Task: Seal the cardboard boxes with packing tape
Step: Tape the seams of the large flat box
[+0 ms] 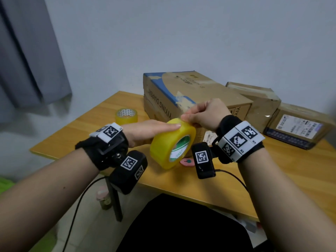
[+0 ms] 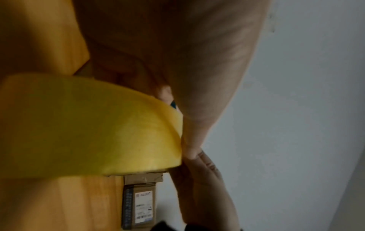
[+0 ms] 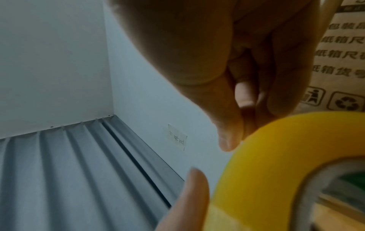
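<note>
A big yellow roll of packing tape point(image 1: 169, 142) point(image 2: 88, 125) point(image 3: 276, 156) is held on edge above the table's front. My left hand point(image 1: 149, 130) point(image 2: 197, 62) grips it from the left, thumb lying straight along its top; the fingers are hidden behind it. My right hand point(image 1: 205, 115) point(image 3: 217, 62), fingers curled, pinches the tape's free end at the top rim of the roll. Just behind stands a long printed cardboard box point(image 1: 200, 91) point(image 3: 345, 54), closed, with torn old tape on its near corner.
A smaller clear tape roll point(image 1: 126, 115) lies on the wooden table point(image 1: 91, 128) to the left. Two smaller taped boxes point(image 1: 260, 102) point(image 1: 298, 128) sit at the right. A pink cutter point(image 1: 187, 162) lies under the yellow roll. A grey curtain point(image 1: 27, 51) hangs at the left.
</note>
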